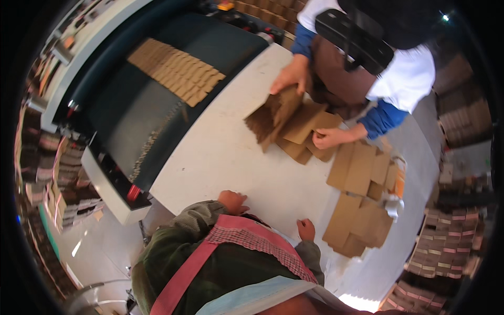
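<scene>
My left hand (232, 202) rests on the near edge of the white table (210, 157), its fingers loosely spread and nothing held. Further right, my right hand (306, 229) lies at the table edge with its fingers curled in; nothing shows in it. Beside it, at the right, are overlapping stacks of flat brown cardboard pieces (349, 220). Across the table a co-worker's hand (294, 75) holds up a fanned bunch of cardboard (278, 113). The co-worker's other hand (328, 137) touches more loose cardboard pieces.
On the left a machine with a dark conveyor belt (115, 110) adjoins the table and carries rows of cardboard pieces (176, 71). The co-worker in blue sleeves (386, 119) stands opposite. Bundled cardboard stacks (443, 241) stand on the floor at the right, others (68, 205) at the left.
</scene>
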Tool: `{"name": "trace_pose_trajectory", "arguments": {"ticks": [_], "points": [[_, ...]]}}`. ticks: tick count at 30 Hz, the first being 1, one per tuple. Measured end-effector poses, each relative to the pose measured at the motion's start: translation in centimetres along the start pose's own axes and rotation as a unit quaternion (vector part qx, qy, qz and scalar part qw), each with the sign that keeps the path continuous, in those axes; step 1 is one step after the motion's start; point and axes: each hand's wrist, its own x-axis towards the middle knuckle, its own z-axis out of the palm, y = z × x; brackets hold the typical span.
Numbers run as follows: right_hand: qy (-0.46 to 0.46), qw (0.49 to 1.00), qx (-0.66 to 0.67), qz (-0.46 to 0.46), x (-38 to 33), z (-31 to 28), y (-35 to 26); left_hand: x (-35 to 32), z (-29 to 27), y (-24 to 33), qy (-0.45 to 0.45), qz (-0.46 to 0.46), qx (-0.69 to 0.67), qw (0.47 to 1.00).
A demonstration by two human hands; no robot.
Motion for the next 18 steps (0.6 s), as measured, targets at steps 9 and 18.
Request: {"name": "trace_pose_trajectory", "arguments": {"ticks": [9,18], "points": [[-0.008,1.0,0.014,0.011,0.7,0.4,1.5,-0.5,-0.3,-2.1,0.012,-0.065,-0.104,0.992],[-0.148,0.988,0.026,-0.027,1.5,-1.2,-1.9,-3.0,2.8,-1.0,0.181,-0.078,-0.26,0.945]]}}
